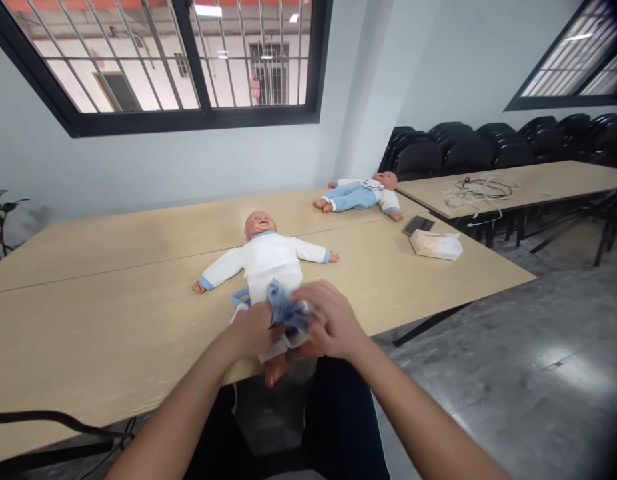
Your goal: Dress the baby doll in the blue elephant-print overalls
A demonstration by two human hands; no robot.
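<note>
A baby doll in a white top lies on its back at the near edge of the wooden table, arms spread, its bare feet over the edge. My left hand and my right hand are both closed on a bunched blue garment over the doll's legs. A blue strap lies by the doll's left hip.
A second doll in blue trousers lies at the far right of the table. A dark phone and a white packet sit near the right corner. Cables lie on another table; black chairs line the wall.
</note>
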